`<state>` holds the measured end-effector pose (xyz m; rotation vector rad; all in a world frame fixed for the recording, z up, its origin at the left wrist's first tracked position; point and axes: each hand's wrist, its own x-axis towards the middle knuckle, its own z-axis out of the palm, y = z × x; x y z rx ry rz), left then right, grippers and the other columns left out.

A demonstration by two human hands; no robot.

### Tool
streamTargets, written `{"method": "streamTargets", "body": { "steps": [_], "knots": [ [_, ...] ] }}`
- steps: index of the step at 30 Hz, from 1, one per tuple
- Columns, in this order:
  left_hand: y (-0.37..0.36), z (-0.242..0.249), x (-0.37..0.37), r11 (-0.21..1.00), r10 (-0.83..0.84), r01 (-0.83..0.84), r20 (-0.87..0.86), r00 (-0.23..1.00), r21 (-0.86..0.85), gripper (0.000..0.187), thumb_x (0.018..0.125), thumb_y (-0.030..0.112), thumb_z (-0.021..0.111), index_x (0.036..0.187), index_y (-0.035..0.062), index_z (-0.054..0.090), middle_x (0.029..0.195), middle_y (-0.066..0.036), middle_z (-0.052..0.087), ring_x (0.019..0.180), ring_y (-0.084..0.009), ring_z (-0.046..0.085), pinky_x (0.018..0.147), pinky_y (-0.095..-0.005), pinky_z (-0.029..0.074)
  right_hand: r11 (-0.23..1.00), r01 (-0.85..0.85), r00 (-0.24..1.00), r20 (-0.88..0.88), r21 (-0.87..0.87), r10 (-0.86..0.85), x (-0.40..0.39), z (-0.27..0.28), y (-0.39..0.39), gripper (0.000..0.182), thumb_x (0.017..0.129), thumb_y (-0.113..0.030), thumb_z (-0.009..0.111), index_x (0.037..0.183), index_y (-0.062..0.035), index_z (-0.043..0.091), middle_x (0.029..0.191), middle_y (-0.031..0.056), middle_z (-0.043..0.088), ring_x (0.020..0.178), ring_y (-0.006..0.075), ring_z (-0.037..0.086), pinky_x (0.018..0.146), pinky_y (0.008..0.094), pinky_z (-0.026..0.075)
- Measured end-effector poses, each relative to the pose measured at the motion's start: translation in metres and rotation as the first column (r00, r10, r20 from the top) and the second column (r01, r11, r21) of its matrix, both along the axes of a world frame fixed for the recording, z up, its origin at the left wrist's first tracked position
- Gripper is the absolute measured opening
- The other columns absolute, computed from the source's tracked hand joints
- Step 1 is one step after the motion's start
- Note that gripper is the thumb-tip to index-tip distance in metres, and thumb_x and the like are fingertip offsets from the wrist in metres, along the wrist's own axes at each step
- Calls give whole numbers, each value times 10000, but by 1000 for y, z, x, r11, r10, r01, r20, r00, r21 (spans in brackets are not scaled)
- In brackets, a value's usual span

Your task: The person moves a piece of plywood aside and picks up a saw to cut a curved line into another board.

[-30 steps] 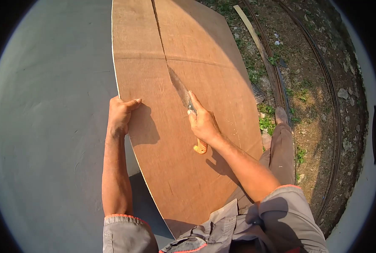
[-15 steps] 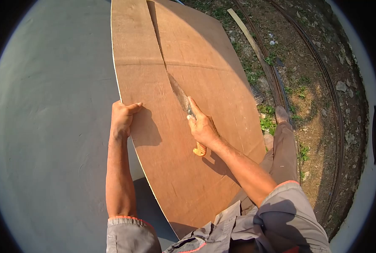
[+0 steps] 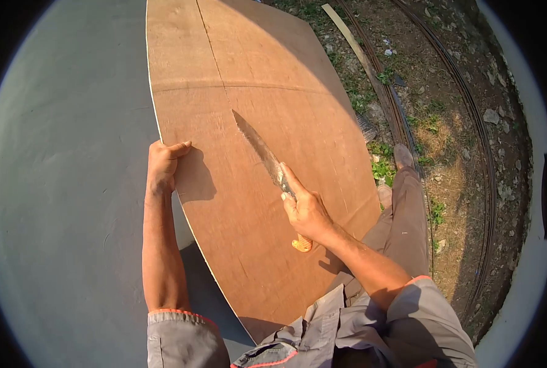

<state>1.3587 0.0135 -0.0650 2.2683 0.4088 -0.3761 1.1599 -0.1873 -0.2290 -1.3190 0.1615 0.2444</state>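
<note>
A large brown plywood sheet (image 3: 273, 141) spans the middle of the view, with a thin cut line running down from its top edge. My left hand (image 3: 164, 164) grips the sheet's left edge, thumb on the top face and the other fingers hidden beneath. In my right hand (image 3: 308, 211) is a handsaw (image 3: 261, 150) with an orange handle, its index finger stretched along the blade's base. The blade points up and left, and its tip lies near the lower end of the cut.
A smooth grey surface (image 3: 71, 184) fills the left side. On the right, long metal bars (image 3: 469, 98) and a wooden strip (image 3: 350, 38) lie on rough ground with stones and weeds. My feet stand beside the sheet's right edge.
The saw has moved down and right, with more of its blade showing. The cut, a wide gap before, is now a thin line. The sheet and my left hand appear slightly farther left.
</note>
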Motion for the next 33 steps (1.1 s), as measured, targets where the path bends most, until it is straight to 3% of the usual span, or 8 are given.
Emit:
{"method": "streamTargets", "body": {
  "steps": [4,12,18,21,24,30,31,33],
  "knots": [
    [-7,0,-1,1000,-6,6,16,1000,8,233,867,3,698,1077,-94,668,908,-146,702,713,-232,688,642,-387,586,957,286,902,350,-50,-251,-69,-17,-15,642,980,-47,548,1583,-17,331,718,243,668,626,366,686,633,484,526],
    [-7,-1,-2,1000,2,-1,53,999,-17,254,844,5,713,1071,-103,674,913,-154,695,720,-226,679,655,-387,580,997,72,997,37,-7,-72,11,-13,26,673,980,-48,564,1600,-30,304,583,185,544,494,294,567,551,431,473],
    [-15,5,1,994,-81,80,12,997,78,249,872,16,701,1090,-98,668,927,-161,703,737,-232,695,659,-390,587,999,39,998,50,26,-40,-81,-7,-30,697,942,9,549,1593,12,302,1414,342,557,1154,414,685,859,403,577],
    [-17,-2,-3,998,-69,69,75,995,3,238,872,17,700,1078,-96,667,918,-155,702,727,-226,693,654,-391,586,995,86,996,-16,-54,-87,34,-22,37,652,986,-60,548,1601,-56,333,743,181,669,543,195,568,566,369,497],
    [-3,-2,0,999,-25,23,67,997,28,239,871,14,698,1080,-95,662,910,-148,700,728,-227,693,659,-389,586,1000,-6,1000,-20,15,6,43,-14,27,644,984,-109,546,1566,40,314,654,256,612,556,368,628,585,488,489],
    [-11,5,-4,999,-31,30,14,999,35,249,868,24,703,1083,-96,663,921,-142,701,749,-231,696,669,-381,584,997,59,992,117,-46,-53,-101,-12,-44,683,958,-32,549,1596,3,306,1403,308,589,1158,376,698,878,381,593],
    [-8,3,-3,998,-58,57,50,997,24,238,870,29,703,1070,-94,664,910,-142,699,728,-233,693,656,-382,583,991,131,980,153,-36,-124,-79,-19,-23,666,973,-11,534,1603,-19,320,1168,256,720,846,187,728,760,320,557],
    [-10,-3,-1,995,-102,102,71,992,12,227,871,34,703,1056,-92,665,899,-143,698,708,-234,690,644,-383,582,1000,-27,996,-86,6,27,-2,-20,13,653,982,-37,540,1601,-38,331,790,171,702,637,158,646,614,360,510]
  ]
}}
